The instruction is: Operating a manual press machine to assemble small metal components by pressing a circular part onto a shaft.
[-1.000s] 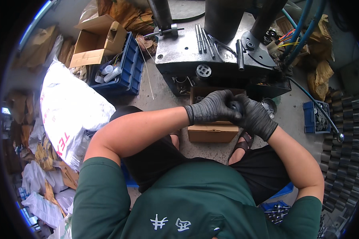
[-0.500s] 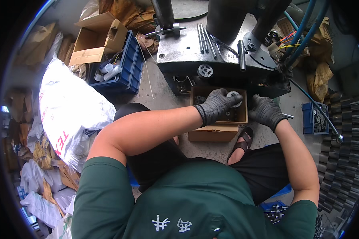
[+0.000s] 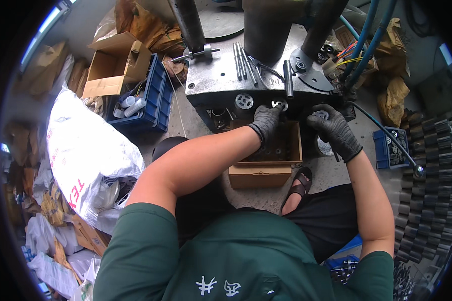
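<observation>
My left hand (image 3: 267,122), in a dark grey glove, pinches a small round metal disc with holes (image 3: 280,105) at the front edge of the press bed. A similar holed disc (image 3: 244,101) sits beside it on the left, untouched. My gloved right hand (image 3: 336,131) is closed round another holed metal disc (image 3: 320,115). A short rod end (image 3: 336,157) shows below that palm; its other end is hidden. Beneath my left wrist stands an open cardboard box (image 3: 297,145) with several small dark metal parts inside.
On the steel press bed (image 3: 206,83) lie several thin rods (image 3: 245,62) and a thicker bar (image 3: 289,79). A shiny round container (image 3: 324,146) stands under my right hand. Blue crates flank the press (image 3: 161,100). Stacked metal cylinders (image 3: 422,200) line the right; a white sack (image 3: 88,145) the left.
My left hand has moved from over the cardboard box to the press edge with a disc. My right hand has turned and now shows a disc at its fingertips. The view has shifted.
</observation>
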The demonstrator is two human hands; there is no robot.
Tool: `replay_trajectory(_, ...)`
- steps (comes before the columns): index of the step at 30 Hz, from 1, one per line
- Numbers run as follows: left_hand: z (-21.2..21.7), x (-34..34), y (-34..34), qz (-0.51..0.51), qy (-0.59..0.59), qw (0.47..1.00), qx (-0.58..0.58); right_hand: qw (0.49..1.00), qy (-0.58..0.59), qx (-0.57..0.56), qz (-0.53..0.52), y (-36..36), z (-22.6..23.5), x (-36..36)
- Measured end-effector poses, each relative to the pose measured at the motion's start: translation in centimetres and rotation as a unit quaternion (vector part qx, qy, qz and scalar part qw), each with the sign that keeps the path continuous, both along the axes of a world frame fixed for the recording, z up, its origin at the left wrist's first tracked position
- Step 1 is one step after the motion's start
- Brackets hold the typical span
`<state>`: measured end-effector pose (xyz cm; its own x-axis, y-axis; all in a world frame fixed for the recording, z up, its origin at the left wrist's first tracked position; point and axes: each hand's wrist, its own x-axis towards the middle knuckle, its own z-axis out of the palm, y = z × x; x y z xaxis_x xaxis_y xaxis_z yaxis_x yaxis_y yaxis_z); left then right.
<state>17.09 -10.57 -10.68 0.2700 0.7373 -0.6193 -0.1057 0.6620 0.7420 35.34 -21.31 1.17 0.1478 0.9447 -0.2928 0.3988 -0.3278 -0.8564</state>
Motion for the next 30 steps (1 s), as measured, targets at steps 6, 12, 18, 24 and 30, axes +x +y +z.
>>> replay_trajectory(6, -1.7, -0.5, 1.1, -0.083, 0.011, 0.996, 0.011, 0.954, 0.299, 0.030, -0.015, -0.6, 0.5, 0.2)
replay_trajectory(12, 0.5, -0.9, -4.5, -0.174, -0.095, 0.976, -0.089, 0.935, 0.345, 0.069, -0.042, -0.1, 0.4, -0.8)
replay_trajectory(18, 6.5, -0.2, -8.3, -0.352, -0.077, 0.911, 0.198, 0.933, 0.342, 0.104, -0.046, 0.8, 1.1, -4.0)
replay_trajectory(24, 10.3, -1.7, -7.9, -0.317, -0.115, 0.940, 0.060, 0.918, 0.276, 0.256, -0.121, 2.8, 3.5, -5.8)
replay_trajectory(30, 14.3, -4.8, -6.5, -0.296, -0.161, 0.934, 0.116, 0.918, 0.161, 0.356, -0.066, 7.0, 10.1, -4.2)
